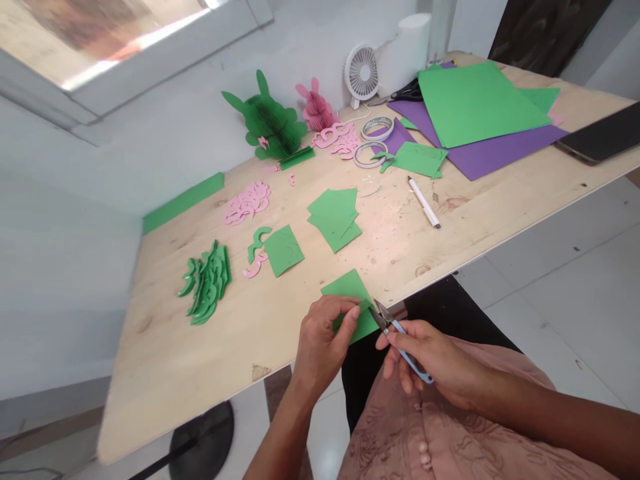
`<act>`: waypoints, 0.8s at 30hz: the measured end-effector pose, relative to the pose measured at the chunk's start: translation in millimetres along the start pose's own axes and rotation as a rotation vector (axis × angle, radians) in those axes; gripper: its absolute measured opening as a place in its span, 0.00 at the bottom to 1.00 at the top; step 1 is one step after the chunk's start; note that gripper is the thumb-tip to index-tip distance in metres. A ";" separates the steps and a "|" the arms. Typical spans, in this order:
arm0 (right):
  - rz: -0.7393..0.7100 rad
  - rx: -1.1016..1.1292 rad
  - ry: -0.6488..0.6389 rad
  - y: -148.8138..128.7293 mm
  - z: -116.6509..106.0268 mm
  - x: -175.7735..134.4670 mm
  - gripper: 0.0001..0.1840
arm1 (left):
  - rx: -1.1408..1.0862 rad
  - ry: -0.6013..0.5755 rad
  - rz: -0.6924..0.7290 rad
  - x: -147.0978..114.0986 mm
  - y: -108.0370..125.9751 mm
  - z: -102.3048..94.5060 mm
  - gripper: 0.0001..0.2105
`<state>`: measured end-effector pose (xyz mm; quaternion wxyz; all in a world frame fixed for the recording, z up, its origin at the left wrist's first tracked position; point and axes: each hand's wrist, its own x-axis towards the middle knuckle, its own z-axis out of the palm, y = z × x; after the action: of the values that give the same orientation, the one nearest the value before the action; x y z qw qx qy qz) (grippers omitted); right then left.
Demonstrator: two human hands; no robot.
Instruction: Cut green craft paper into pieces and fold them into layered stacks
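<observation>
At the table's near edge my left hand is closed on a green paper sheet, thumb and fingers pinching it. My right hand grips small thread snips with pale blue handles. Their blades are spread apart at the right side of the sheet; whether they touch it I cannot tell. Further in on the table lie a green square with a drawn outline and a stack of green pieces. A green curved cutout and a pink curved cutout rest beside the square.
Green cutouts and pink cutouts are piled on the left. Paper rabbits, green and pink, stand by the wall near a white fan. A pen, tape rolls, large green sheets and a dark phone lie rightward.
</observation>
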<state>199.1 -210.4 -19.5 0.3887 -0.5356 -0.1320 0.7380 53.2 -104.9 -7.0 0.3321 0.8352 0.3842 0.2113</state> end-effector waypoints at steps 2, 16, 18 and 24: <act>-0.005 0.002 -0.006 0.3 0.1 0.1 0.15 | -0.007 -0.001 -0.004 -0.6 1.1 0.9 0.08; -0.004 0.014 -0.006 2.8 -0.3 2.6 0.15 | -0.076 0.033 -0.179 -0.5 -5.7 4.0 0.08; -0.002 0.016 -0.001 2.4 -0.2 2.9 0.15 | -0.074 0.032 -0.200 -0.4 -4.7 3.8 0.09; -0.011 0.021 0.006 0.9 -0.1 4.5 0.14 | -0.073 0.008 -0.201 -0.5 -3.0 3.1 0.10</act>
<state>198.2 -207.8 -23.1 0.3989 -0.5328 -0.1259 0.7357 53.3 -105.0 -11.3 0.3802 0.7789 0.4594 0.1940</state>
